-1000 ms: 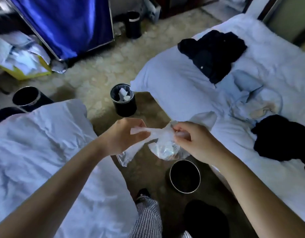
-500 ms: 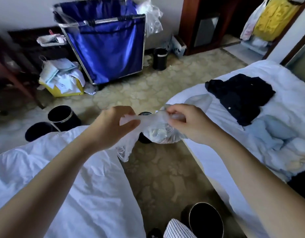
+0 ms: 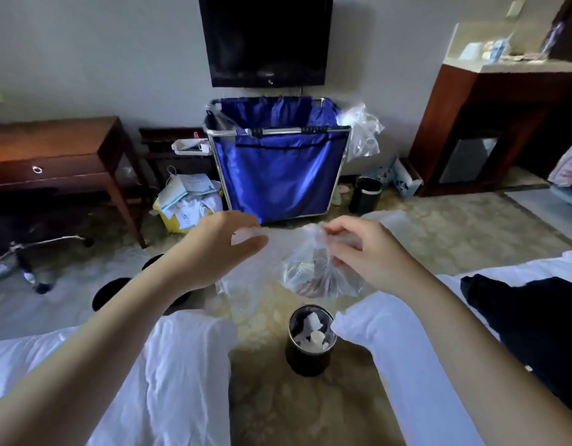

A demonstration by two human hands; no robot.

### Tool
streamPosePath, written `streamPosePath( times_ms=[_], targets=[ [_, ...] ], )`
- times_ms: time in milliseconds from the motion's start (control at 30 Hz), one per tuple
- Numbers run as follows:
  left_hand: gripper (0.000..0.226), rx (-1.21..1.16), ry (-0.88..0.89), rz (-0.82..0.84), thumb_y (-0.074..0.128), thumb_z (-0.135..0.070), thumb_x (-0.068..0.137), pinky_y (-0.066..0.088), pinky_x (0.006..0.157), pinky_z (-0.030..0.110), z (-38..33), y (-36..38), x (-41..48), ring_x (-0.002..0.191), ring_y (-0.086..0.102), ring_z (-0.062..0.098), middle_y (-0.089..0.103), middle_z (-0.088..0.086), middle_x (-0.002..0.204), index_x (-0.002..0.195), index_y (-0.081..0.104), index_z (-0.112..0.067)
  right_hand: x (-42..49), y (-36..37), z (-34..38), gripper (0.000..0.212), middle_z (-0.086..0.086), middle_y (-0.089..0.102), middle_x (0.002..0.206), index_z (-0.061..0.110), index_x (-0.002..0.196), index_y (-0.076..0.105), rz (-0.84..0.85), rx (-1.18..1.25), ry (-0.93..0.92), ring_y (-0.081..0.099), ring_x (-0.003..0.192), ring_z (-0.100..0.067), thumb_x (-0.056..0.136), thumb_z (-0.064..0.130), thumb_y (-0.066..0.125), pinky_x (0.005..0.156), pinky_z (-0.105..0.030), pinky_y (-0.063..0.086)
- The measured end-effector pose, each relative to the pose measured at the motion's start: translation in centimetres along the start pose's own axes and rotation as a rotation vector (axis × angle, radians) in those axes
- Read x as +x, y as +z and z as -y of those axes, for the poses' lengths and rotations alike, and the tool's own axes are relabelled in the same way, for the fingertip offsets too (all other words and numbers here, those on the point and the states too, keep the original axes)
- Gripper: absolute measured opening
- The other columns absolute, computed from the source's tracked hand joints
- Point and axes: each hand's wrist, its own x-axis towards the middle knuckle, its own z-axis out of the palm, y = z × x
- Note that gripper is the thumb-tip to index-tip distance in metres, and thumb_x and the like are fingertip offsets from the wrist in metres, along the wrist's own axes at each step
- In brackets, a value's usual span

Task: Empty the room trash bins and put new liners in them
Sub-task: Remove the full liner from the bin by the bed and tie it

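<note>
A clear plastic trash bag (image 3: 313,272) with rubbish in its bottom hangs between my hands above the floor. My left hand (image 3: 220,246) pinches one end of its twisted top, and my right hand (image 3: 358,249) pinches the other end. Below the bag stands a black round bin (image 3: 310,342) with white crumpled paper inside, in the aisle between two beds. Two more black bins (image 3: 114,292) sit on the floor at the left, partly hidden by my left arm. Another black bin (image 3: 365,194) stands by the blue laundry cart (image 3: 278,169).
White beds flank the aisle, the left one (image 3: 169,381) and the right one (image 3: 416,365) with dark clothes on it. A yellow bag of papers (image 3: 185,204) lies beside the cart. A wooden desk (image 3: 53,156) stands left, a cabinet (image 3: 490,123) right, a TV (image 3: 265,37) on the wall.
My head has lifted, so the far wall, TV and cart now show. The bag stays held between both hands, which have moved slightly apart. The bin near my feet has left the view.
</note>
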Motion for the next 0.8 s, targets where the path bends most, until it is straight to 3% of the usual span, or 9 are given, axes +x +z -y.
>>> streamPosePath(
  times_ms=[67, 133, 300, 467, 633, 733, 800],
  targets=[
    [0.039, -0.016, -0.022, -0.006, 0.054, -0.046, 0.084, 0.04, 0.071, 0.027, 0.4, 0.2, 3.9, 0.074, 0.052, 0.014, 0.06, -0.002, 0.078, 0.089, 0.064, -0.008, 3.7, -2.1, -1.0, 0.019, 0.014, 0.064, 0.07, 0.029, 0.091, 0.062, 0.027, -0.013, -0.018, 0.064, 0.07, -0.002, 0.091, 0.011, 0.056, 0.073, -0.019, 0.046],
    [0.034, -0.005, -0.025, -0.018, 0.057, -0.038, 0.091, 0.038, 0.064, 0.021, 0.9, 0.5, 7.7, 0.066, 0.048, 0.007, 0.06, 0.0, 0.075, 0.088, 0.065, -0.005, 7.3, -3.9, -1.9, 0.02, 0.012, 0.065, 0.074, 0.031, 0.092, 0.061, 0.044, -0.022, -0.04, 0.065, 0.072, -0.003, 0.09, 0.011, 0.057, 0.077, -0.022, 0.048],
    [0.022, 0.006, -0.091, -0.078, 0.055, -0.026, 0.093, 0.04, 0.067, 0.028, 2.7, 1.2, 15.3, 0.075, 0.056, 0.019, 0.063, 0.004, 0.08, 0.09, 0.066, -0.007, 16.2, -6.9, -3.6, 0.02, 0.006, 0.069, 0.076, 0.028, 0.094, 0.063, 0.118, -0.053, -0.068, 0.067, 0.073, -0.011, 0.092, 0.009, 0.055, 0.08, -0.024, 0.049],
    [0.024, 0.08, -0.145, -0.126, 0.054, -0.028, 0.093, 0.036, 0.061, 0.027, 5.7, 1.2, 22.1, 0.066, 0.049, 0.01, 0.058, -0.001, 0.075, 0.091, 0.064, -0.006, 24.4, -7.6, -5.3, 0.024, 0.002, 0.071, 0.083, 0.034, 0.088, 0.061, 0.135, -0.057, -0.1, 0.068, 0.075, -0.011, 0.091, 0.011, 0.056, 0.088, -0.034, 0.052],
    [0.028, 0.08, -0.148, -0.136, 0.056, -0.026, 0.093, 0.043, 0.076, 0.032, 10.1, 1.4, 28.6, 0.09, 0.058, 0.024, 0.065, 0.006, 0.097, 0.102, 0.064, -0.002, 32.1, -7.7, -7.0, 0.02, 0.006, 0.07, 0.077, 0.033, 0.087, 0.062, 0.128, -0.025, -0.109, 0.067, 0.077, -0.008, 0.091, 0.014, 0.057, 0.089, -0.035, 0.051],
    [0.035, 0.097, -0.109, -0.113, 0.054, -0.037, 0.093, 0.041, 0.072, 0.027, 13.2, 0.8, 33.2, 0.089, 0.057, 0.023, 0.063, 0.002, 0.094, 0.099, 0.065, -0.004, 37.3, -7.1, -8.1, 0.018, 0.006, 0.069, 0.078, 0.031, 0.087, 0.062, 0.116, -0.015, -0.096, 0.067, 0.073, -0.009, 0.091, 0.014, 0.057, 0.089, -0.037, 0.052],
    [0.038, 0.098, -0.07, -0.095, 0.051, -0.04, 0.092, 0.039, 0.07, 0.014, 15.5, 0.1, 36.9, 0.087, 0.056, 0.021, 0.062, 0.002, 0.092, 0.096, 0.064, -0.005, 41.3, -6.6, -8.7, 0.019, 0.006, 0.068, 0.076, 0.031, 0.086, 0.062, 0.098, -0.013, -0.08, 0.067, 0.072, -0.009, 0.092, 0.014, 0.057, 0.088, -0.039, 0.052]
  ],
)
